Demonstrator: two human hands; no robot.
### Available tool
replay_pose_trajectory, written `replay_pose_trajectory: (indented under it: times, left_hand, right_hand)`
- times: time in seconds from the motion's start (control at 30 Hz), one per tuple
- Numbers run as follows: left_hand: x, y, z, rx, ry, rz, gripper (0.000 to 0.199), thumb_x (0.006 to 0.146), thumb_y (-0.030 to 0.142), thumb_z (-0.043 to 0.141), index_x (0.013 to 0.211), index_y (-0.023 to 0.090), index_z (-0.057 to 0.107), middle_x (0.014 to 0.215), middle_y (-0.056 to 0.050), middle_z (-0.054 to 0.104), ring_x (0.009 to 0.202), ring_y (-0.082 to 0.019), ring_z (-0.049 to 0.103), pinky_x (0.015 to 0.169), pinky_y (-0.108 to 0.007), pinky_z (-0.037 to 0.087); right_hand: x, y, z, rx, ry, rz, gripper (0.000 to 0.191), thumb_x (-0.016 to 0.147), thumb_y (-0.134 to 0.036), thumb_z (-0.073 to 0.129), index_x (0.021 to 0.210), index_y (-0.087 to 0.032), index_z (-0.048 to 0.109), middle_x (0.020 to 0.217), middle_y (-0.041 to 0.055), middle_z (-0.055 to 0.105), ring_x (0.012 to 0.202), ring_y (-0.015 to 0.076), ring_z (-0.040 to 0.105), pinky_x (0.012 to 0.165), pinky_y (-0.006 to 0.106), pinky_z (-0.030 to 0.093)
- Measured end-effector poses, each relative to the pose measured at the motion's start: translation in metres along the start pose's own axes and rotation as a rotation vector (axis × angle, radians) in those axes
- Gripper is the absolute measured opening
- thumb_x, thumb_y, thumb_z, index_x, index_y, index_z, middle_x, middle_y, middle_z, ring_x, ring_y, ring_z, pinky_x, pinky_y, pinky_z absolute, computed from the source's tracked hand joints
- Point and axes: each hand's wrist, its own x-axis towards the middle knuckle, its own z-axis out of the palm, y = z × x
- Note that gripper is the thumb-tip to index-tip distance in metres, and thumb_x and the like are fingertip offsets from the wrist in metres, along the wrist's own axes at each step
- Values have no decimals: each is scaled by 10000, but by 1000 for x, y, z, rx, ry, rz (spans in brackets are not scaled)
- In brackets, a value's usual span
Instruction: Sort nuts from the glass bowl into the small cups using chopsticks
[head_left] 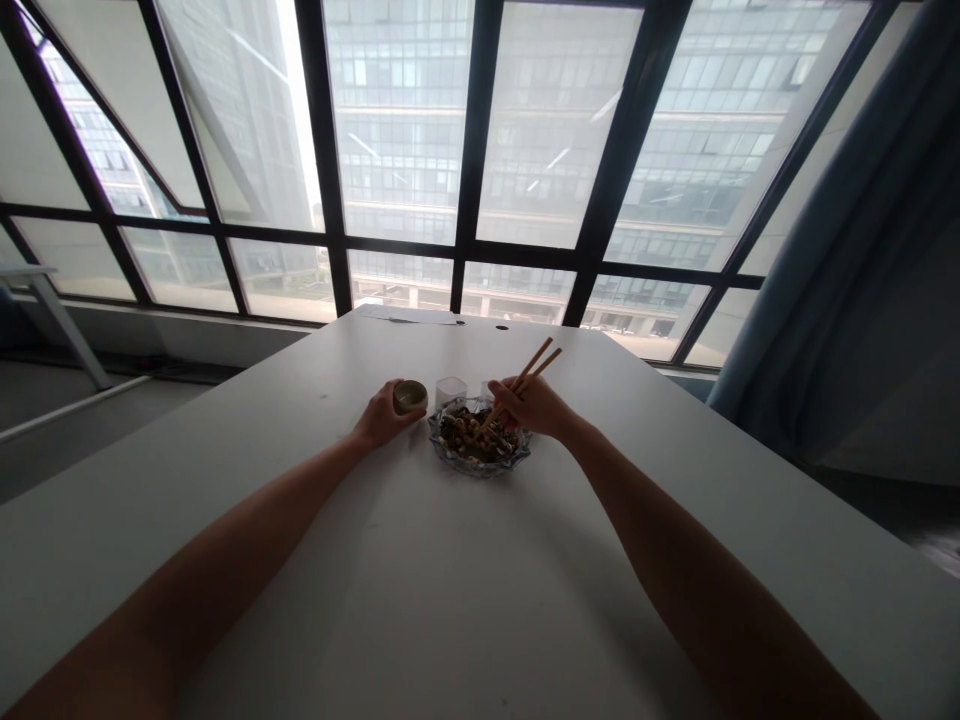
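Note:
My left hand is closed round a small greenish-brown cup, which is tilted a little so its inside shows. A pair of wooden chopsticks is gripped in my right hand. Their lower ends reach down into a clear glass bowl with a scalloped rim. Small dark brown and tan pieces fill that bowl; their kind is too small to make out. The cup is held just left of the bowl.
Behind the bowl stands a clear container, with another partly hidden by my right hand. The white table runs towards large dark-framed windows. A white sheet lies at the far edge. A blue curtain hangs at the right.

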Motion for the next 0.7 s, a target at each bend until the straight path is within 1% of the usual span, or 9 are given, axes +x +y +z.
replay_pose_trajectory:
  times: [0.13, 0.2, 0.23, 0.3, 0.37, 0.43, 0.5, 0.57, 0.7]
  left_hand:
    - [0, 1, 0, -5, -5, -17, 731, 706, 559, 747, 1279, 161, 525, 1205, -151, 686, 1110, -308, 666, 958, -436, 540]
    - [0, 0, 1, -6, -9, -20, 723, 715, 554, 744, 1282, 161, 527, 1200, -151, 688, 1107, -305, 667, 966, -438, 535]
    - [0, -1, 1, -7, -11, -22, 720, 717, 553, 744, 1284, 165, 528, 1195, -147, 691, 1103, -303, 668, 969, -438, 533]
    - [0, -2, 1, -6, -17, -32, 718, 715, 552, 750, 1286, 176, 531, 1187, -137, 696, 1096, -298, 670, 973, -437, 530]
    - [1, -2, 1, -5, -25, -44, 721, 716, 556, 752, 1291, 182, 532, 1185, -131, 698, 1099, -297, 669, 975, -433, 528]
    - [1, -1, 1, -3, -38, -53, 723, 720, 567, 747, 1294, 183, 534, 1186, -130, 698, 1104, -299, 668, 972, -431, 530]
    - [1, -1, 1, 1, -51, -61, 730, 725, 580, 739, 1296, 173, 535, 1192, -140, 696, 1107, -305, 667, 968, -432, 533]
    - [1, 0, 0, 8, -62, -71, 744, 725, 587, 734, 1298, 156, 536, 1200, -155, 692, 1107, -311, 668, 966, -431, 534]
    - [1, 0, 0, 15, -66, -76, 758, 724, 592, 732, 1303, 145, 534, 1201, -164, 692, 1103, -316, 668, 964, -432, 533]
  right_hand:
    - [1, 1, 0, -100, 139, -106, 488, 875, -632, 594, 659, -196, 629, 526, 33, 655, 429, 153, 623, 412, 230, 479]
    - [1, -1, -2, -116, 164, -126, 484, 891, -621, 576, 669, -193, 624, 543, 41, 661, 448, 158, 633, 419, 232, 479]
    - [0, -2, -3, -124, 155, -133, 478, 896, -610, 572, 669, -192, 623, 551, 45, 666, 455, 159, 635, 421, 233, 478]
    - [-1, -2, -4, -142, 86, -132, 452, 897, -575, 584, 659, -193, 623, 560, 48, 676, 459, 158, 632, 419, 233, 472]
    - [-2, 0, -4, -154, -5, -102, 404, 878, -527, 622, 644, -198, 620, 546, 39, 674, 451, 158, 624, 408, 231, 460]
    - [-3, 1, -4, -149, -62, -66, 351, 855, -475, 657, 636, -204, 613, 523, 25, 665, 448, 160, 623, 401, 227, 451]
    - [-4, 1, -4, -128, -64, -63, 327, 860, -439, 645, 634, -207, 599, 517, 15, 658, 447, 157, 621, 403, 225, 452]
    - [-4, -1, -4, -103, -54, -81, 341, 880, -427, 608, 623, -205, 578, 516, 13, 650, 437, 149, 609, 413, 230, 461]
    - [-4, -5, -3, -60, -63, -31, 361, 888, -470, 604, 640, -208, 573, 519, 11, 648, 434, 154, 609, 428, 245, 480]
